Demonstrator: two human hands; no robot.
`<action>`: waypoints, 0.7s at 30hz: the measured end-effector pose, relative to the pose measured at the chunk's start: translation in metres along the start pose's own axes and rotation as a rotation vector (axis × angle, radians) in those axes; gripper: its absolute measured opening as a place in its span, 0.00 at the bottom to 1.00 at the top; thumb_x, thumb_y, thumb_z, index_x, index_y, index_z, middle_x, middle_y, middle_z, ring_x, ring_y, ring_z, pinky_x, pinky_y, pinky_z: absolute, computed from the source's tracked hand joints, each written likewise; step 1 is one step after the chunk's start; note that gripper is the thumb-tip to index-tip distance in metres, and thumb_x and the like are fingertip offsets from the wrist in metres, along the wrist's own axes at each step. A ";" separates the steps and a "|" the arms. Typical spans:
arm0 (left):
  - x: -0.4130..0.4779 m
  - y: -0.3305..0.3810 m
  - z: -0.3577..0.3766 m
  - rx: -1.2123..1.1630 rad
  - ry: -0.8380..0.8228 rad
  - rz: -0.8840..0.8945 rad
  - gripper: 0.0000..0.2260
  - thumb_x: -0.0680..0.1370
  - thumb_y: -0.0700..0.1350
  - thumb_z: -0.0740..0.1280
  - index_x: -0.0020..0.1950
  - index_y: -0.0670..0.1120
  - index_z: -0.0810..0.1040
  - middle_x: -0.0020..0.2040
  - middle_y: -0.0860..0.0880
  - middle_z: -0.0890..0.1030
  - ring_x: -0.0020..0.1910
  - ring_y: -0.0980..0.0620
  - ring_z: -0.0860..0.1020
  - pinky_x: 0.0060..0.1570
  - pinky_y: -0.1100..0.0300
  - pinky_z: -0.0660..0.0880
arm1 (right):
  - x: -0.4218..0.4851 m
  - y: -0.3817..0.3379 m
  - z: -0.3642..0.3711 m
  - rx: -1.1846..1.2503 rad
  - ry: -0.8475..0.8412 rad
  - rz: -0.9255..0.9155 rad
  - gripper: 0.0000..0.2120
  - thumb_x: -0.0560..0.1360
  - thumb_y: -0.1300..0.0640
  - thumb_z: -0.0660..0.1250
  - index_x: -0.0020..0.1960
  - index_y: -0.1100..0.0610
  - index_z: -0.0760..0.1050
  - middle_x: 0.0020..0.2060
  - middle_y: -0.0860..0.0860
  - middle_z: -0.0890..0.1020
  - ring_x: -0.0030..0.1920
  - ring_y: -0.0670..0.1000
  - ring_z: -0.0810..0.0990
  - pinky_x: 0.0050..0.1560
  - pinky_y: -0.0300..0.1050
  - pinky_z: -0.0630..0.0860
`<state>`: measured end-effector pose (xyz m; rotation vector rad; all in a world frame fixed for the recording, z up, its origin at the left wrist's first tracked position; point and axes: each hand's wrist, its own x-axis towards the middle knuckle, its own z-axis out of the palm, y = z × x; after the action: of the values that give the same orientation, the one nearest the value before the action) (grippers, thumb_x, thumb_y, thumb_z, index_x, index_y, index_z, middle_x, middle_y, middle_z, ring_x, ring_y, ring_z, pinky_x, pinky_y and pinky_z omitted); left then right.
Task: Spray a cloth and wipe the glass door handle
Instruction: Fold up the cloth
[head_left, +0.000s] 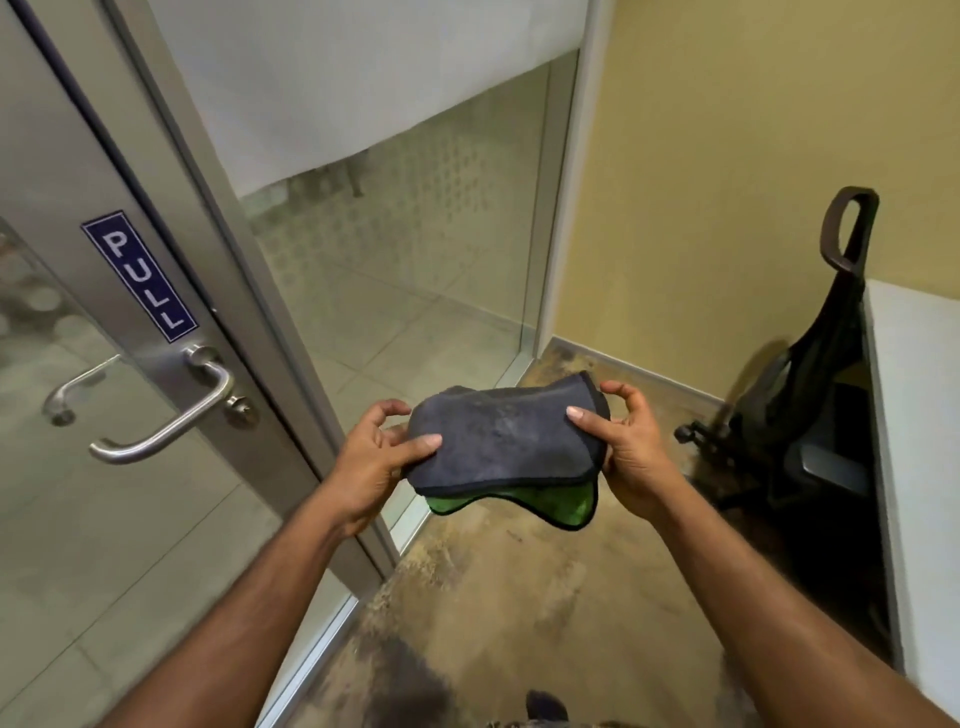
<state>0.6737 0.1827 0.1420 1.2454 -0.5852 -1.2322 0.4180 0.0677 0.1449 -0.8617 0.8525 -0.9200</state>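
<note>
A folded grey cloth (501, 436) with a green underside is held flat in front of me at waist height. My left hand (371, 460) grips its left end, thumb on top. My right hand (626, 449) pinches its right end, thumb across the top. To the left, the glass door (62, 514) has a metal frame and a curved steel lever handle (171, 423). A blue PULL sticker (139, 275) sits above the handle. No spray bottle is in view.
A fixed glass panel (415, 249) stands behind the cloth. A black office chair (800, 395) sits at the right against a yellow wall, next to a white desk edge (914, 415). The brown floor (519, 597) lies below me.
</note>
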 end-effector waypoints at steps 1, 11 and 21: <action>-0.001 -0.001 0.002 0.015 -0.035 0.027 0.19 0.73 0.24 0.69 0.55 0.44 0.72 0.45 0.45 0.84 0.36 0.55 0.84 0.35 0.63 0.81 | -0.002 -0.004 -0.002 0.012 -0.048 0.002 0.29 0.64 0.65 0.77 0.60 0.54 0.68 0.52 0.61 0.83 0.46 0.60 0.85 0.39 0.50 0.84; 0.003 0.013 0.019 0.837 -0.101 0.334 0.36 0.67 0.38 0.83 0.72 0.52 0.75 0.60 0.56 0.76 0.60 0.56 0.77 0.60 0.60 0.76 | -0.006 -0.033 -0.016 -1.094 -0.262 -0.295 0.40 0.63 0.64 0.79 0.66 0.35 0.69 0.61 0.45 0.69 0.59 0.45 0.72 0.50 0.28 0.75; 0.029 0.011 0.032 1.269 -0.069 0.510 0.13 0.68 0.56 0.73 0.49 0.52 0.82 0.45 0.55 0.73 0.46 0.61 0.72 0.45 0.64 0.72 | 0.013 -0.053 -0.044 -1.279 -0.188 -0.409 0.13 0.65 0.55 0.77 0.48 0.52 0.82 0.57 0.51 0.73 0.60 0.50 0.72 0.60 0.51 0.70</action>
<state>0.6587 0.1423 0.1540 1.8699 -1.7624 -0.3752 0.3676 0.0271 0.1718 -2.2483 1.0961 -0.5321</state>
